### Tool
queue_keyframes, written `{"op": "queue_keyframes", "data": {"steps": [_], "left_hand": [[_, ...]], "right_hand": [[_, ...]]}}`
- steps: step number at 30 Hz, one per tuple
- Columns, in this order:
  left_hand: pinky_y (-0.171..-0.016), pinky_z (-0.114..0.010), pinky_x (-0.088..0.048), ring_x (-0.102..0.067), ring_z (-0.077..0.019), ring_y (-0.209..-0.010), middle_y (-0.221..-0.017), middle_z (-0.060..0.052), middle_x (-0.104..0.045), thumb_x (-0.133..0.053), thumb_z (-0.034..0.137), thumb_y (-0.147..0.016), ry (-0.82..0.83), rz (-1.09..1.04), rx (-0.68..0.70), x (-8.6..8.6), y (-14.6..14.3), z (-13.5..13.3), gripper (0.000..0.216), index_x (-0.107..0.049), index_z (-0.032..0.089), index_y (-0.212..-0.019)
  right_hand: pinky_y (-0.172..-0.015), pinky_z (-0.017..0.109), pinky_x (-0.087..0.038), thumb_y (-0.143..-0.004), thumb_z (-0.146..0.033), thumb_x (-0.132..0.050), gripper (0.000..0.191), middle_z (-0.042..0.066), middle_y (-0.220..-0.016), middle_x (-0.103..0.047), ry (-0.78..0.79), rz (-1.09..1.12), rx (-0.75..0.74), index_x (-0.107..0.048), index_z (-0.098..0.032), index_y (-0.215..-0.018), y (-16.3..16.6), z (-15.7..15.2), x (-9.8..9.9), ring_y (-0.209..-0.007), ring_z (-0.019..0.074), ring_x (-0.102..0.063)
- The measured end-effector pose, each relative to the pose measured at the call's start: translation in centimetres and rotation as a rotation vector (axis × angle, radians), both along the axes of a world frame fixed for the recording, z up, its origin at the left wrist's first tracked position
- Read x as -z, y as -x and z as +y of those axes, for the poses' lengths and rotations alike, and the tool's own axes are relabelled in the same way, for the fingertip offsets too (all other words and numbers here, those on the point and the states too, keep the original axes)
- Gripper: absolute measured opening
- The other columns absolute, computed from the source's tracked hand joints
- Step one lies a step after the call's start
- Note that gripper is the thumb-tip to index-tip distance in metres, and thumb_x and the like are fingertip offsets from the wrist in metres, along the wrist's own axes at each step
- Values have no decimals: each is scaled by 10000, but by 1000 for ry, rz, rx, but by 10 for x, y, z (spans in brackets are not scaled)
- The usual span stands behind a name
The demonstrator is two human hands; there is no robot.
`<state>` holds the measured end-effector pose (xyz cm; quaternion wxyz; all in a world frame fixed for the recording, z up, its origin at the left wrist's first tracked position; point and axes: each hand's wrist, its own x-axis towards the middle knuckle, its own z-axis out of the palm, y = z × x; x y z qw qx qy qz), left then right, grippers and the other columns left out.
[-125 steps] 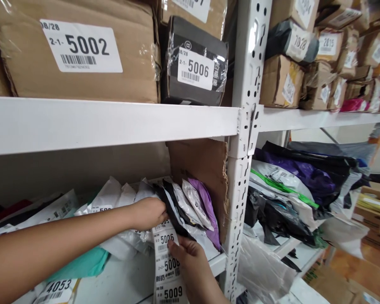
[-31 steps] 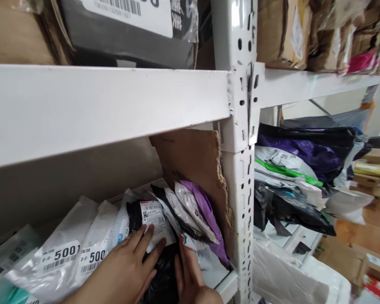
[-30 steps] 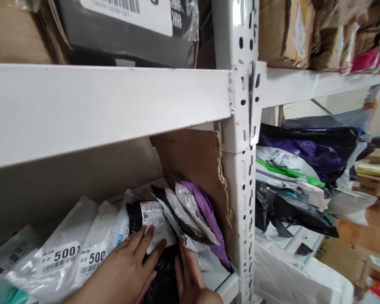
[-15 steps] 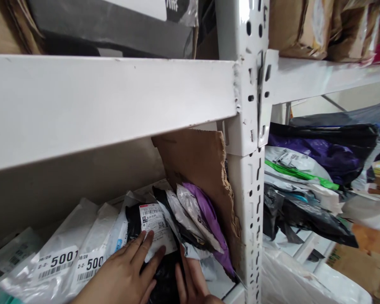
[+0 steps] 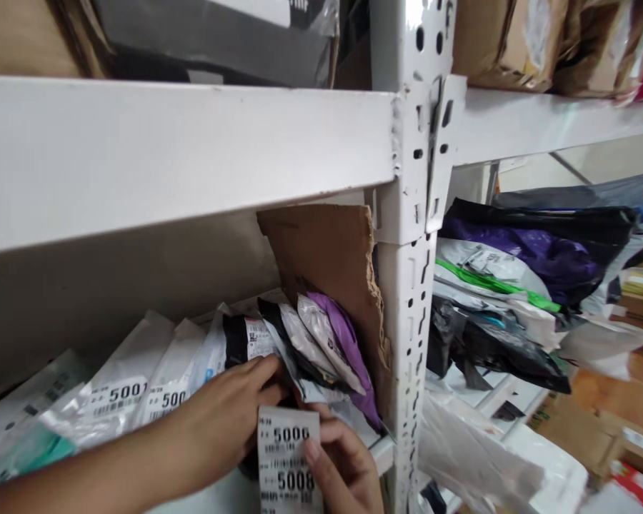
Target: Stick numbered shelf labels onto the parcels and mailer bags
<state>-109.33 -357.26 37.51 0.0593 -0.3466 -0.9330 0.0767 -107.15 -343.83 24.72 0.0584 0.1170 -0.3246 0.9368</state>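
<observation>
My left hand [image 5: 229,421] lies flat with its fingers stretched against a black parcel [image 5: 236,340] that bears a white shipping label, standing among soft mailer bags on the lower shelf. My right hand [image 5: 343,471] pinches a strip of white number labels [image 5: 289,460] reading 5006 and 5008, held just in front of that parcel. White bags marked 5001 [image 5: 118,395] lean to the left. Grey, black and purple bags [image 5: 332,343] lean to the right against a torn cardboard divider [image 5: 329,257].
A white metal shelf board [image 5: 182,150] runs overhead with boxes on it. The perforated upright post [image 5: 407,285] stands right of my hands. Beyond it lie piled black, purple and white bags [image 5: 514,285]. Cardboard boxes [image 5: 611,421] sit low at the right.
My right hand came out from beside the black parcel and now holds the label strip up in front of it. My left hand slid up a little on the parcel. The view dipped slightly.
</observation>
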Motion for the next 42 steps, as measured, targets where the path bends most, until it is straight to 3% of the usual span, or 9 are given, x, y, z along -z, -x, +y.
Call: {"op": "queue_keyframes", "data": {"steps": [8, 14, 19, 22, 25, 31, 35, 39, 42], "left_hand": [[-802, -236, -459, -578, -149, -910, -946, -19, -605, -438, 132, -779, -288, -395, 18, -24, 10, 5, 222, -643, 194, -834], [-825, -236, -426, -546, -151, -882, -887, -16, -594, -274, 252, -886, -315, -469, 29, -34, 6, 5, 336, -591, 185, -799], [-840, -246, -421, -551, -155, -879, -881, -4, -622, -280, 379, -936, -392, -537, -46, -33, 9, 0, 383, -594, 185, -837], [-801, -243, -440, -563, -152, -855, -873, -4, -627, -303, 327, -931, -371, -540, -27, -31, 11, -1, 342, -596, 178, -835], [-840, -253, -448, -580, -151, -908, -942, -17, -636, -365, 123, -833, -279, -430, 33, -28, 2, -4, 263, -616, 178, -888], [-978, -378, -401, -427, -280, -1220, -1332, -32, -452, -569, 32, -626, -14, -48, 82, -32, -24, -17, 573, -648, 332, -1107], [-814, -259, -437, -565, -177, -968, -1079, -9, -585, -561, 99, -787, -46, -51, 41, -40, -16, -8, 275, -729, 292, -888], [-727, -237, -408, -579, -138, -800, -883, -21, -621, -511, 141, -867, -145, 57, 43, -47, 6, 14, 210, -715, 187, -849], [-729, -226, -399, -566, -126, -776, -820, -15, -600, -513, 122, -842, -197, 27, 128, -51, 19, 25, 208, -683, 160, -727]], "right_hand": [[-668, 294, -518, -627, -402, -831, 279, 1, -706, -713, 62, -90, -142, -646, -210, -707, -3, 7, -14, -673, 175, -659], [-599, 263, -495, -603, -400, -844, 327, -18, -664, -692, 71, -128, -165, -616, -206, -735, -8, 11, -21, -626, 159, -642], [-581, 257, -479, -596, -373, -847, 322, -29, -615, -663, 67, -144, -183, -607, -201, -723, -9, 14, -23, -593, 151, -622], [-562, 245, -461, -599, -372, -843, 313, -40, -592, -645, 70, -139, -188, -608, -206, -719, -8, 15, -24, -567, 141, -604], [-521, 220, -418, -635, -360, -824, 280, -51, -576, -634, 54, -120, -210, -598, -210, -702, -8, 19, -22, -517, 116, -570], [-661, 239, -445, -649, -307, -831, 292, 66, -802, -744, -153, 190, -436, -569, -177, -644, -16, 31, 1, -705, 140, -656], [-727, 260, -458, -740, -224, -770, 180, 77, -996, -736, -210, 306, -535, -595, -196, -775, -20, 27, 14, -831, 141, -677], [-888, 330, -446, -757, -216, -748, 132, 85, -1265, -607, -297, 463, -369, -618, -203, -733, -16, 20, 6, -1057, 190, -632], [-971, 384, -417, -753, -256, -750, 147, 80, -1435, -450, -328, 425, -269, -620, -209, -702, -11, 14, -3, -1257, 243, -501]]}}
